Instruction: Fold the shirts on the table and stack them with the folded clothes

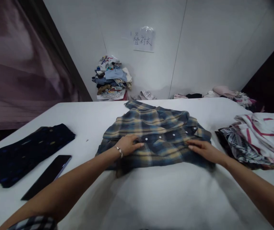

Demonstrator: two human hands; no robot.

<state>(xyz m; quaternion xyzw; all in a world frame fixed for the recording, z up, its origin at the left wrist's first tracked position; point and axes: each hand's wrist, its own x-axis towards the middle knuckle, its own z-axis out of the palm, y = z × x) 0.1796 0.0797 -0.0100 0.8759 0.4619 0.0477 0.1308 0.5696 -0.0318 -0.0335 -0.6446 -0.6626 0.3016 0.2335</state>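
Observation:
A blue, yellow and grey plaid shirt (156, 153) lies crosswise on the white table, its dark button strip with white buttons facing up. My left hand (126, 145), with a bracelet at the wrist, holds the cloth left of the buttons, thumb toward the front. On the right side of the shirt, my right hand (202, 150) has its thumb and fingers closed on the fabric. Some cloth is bunched toward the far side, and one sleeve (139, 104) stretches to the back edge. The lower front corners of the shirt are blurred. The tips of my fingers are partly hidden in the folds.
To the left lie a dark navy patterned garment (28, 148) and a black phone (47, 175). Folded clothes (263, 137) are stacked at right. Behind the table rises a tall clothes pile (113, 78); a paper sign (143, 40) hangs on the wall.

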